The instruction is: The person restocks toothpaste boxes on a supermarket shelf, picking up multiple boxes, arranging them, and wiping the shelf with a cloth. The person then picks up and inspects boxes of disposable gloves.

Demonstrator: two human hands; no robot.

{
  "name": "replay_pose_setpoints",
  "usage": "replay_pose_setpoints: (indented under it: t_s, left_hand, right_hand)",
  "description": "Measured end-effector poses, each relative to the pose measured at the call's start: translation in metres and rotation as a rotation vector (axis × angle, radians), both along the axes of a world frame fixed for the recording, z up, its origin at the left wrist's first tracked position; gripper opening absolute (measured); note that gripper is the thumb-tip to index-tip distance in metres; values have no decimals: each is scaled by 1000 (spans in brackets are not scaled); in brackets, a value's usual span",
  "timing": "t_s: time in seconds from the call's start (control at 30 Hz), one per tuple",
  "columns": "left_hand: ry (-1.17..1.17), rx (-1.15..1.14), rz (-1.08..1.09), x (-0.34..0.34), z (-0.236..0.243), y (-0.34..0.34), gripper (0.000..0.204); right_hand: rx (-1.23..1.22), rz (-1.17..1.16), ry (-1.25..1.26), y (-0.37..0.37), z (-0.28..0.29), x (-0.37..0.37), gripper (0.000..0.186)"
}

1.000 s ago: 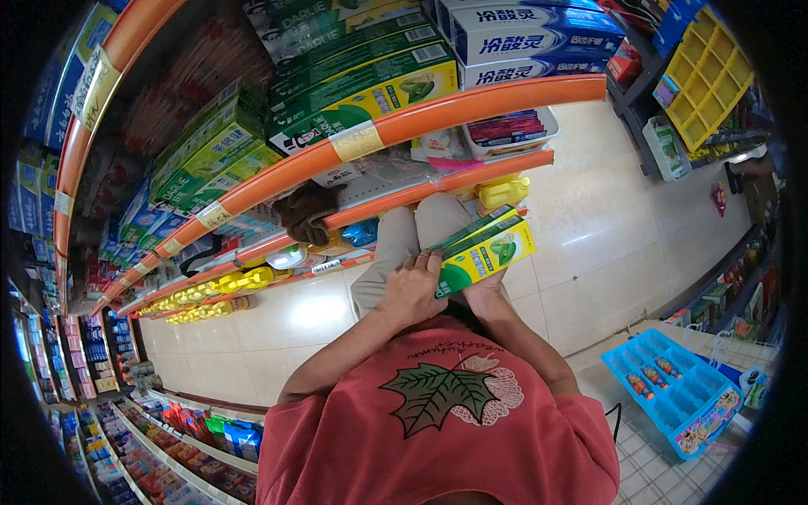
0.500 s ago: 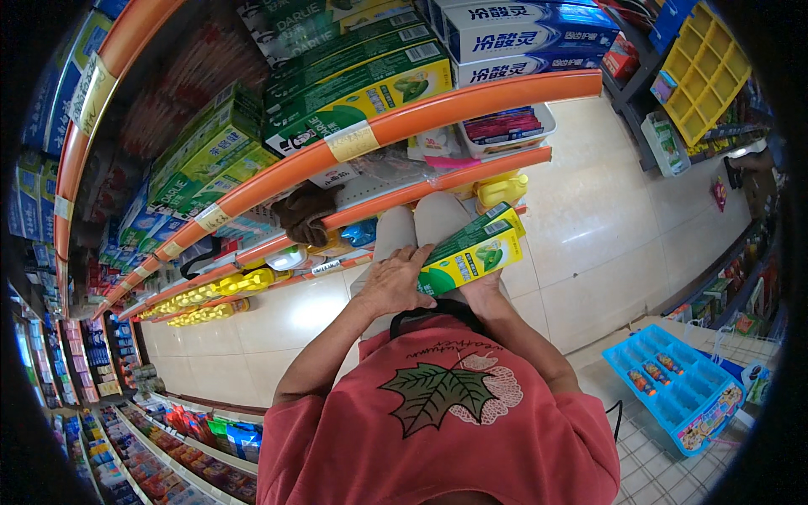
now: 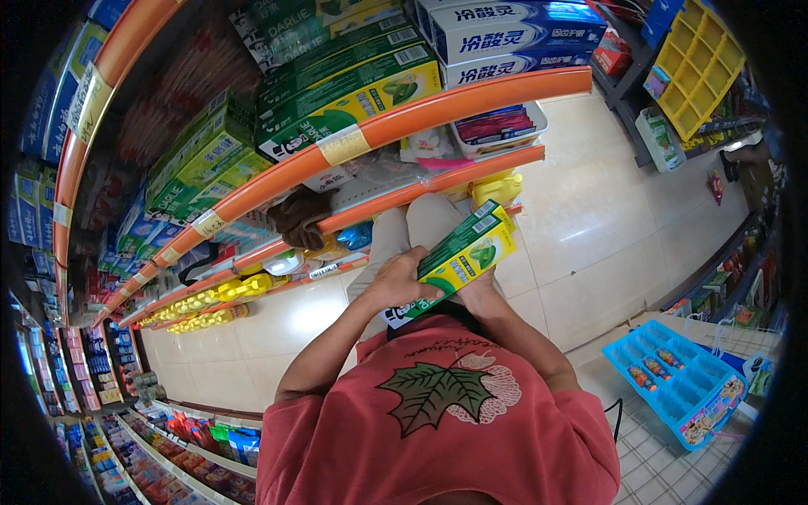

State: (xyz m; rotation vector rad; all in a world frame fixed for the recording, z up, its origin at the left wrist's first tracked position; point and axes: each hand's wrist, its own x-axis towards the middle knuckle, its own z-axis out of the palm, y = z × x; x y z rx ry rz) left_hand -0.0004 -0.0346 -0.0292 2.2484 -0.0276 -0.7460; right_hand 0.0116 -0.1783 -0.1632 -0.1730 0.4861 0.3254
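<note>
A long green and yellow toothpaste box (image 3: 461, 257) is held in front of my chest, tilted up to the right. My left hand (image 3: 401, 281) grips its lower left end. Under the middle of the box, my right hand (image 3: 476, 294) supports it from below, partly hidden by it. Both hands are closed on the box. Just above, stacks of matching green and yellow boxes (image 3: 337, 93) lie on the orange-edged shelf (image 3: 438, 105).
Blue and white boxes (image 3: 513, 29) fill the shelf's right part. A brown cloth (image 3: 300, 216) lies on a lower shelf, yellow bottles (image 3: 210, 295) lower still. A blue tray (image 3: 682, 383) sits at the right, a yellow crate (image 3: 699, 63) at the top right. Pale floor tiles (image 3: 606, 227) stretch rightward.
The box has been lifted slightly and drawn closer to the shelf, both hands still on it. My view has shifted a little.
</note>
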Motion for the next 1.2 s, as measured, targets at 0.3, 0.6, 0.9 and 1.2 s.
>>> replay_pose_setpoints:
  t_s: [0.3,0.6,0.9,1.2]
  left_hand:
    - [-50,-163,108,-12,-12,14,53]
    - [-429,-273,184,-11,110,29,57]
    - [-883,308,427,68,209,51,54]
    - [-872,370,399,136,196,71,59]
  right_hand:
    - [-53,-1,23,4,12,6,41]
    - [26,159,105,-5,50,17,53]
    - [-46,186,211,-10,33,14,53]
    - [-33,210,162,-11,20,15,56]
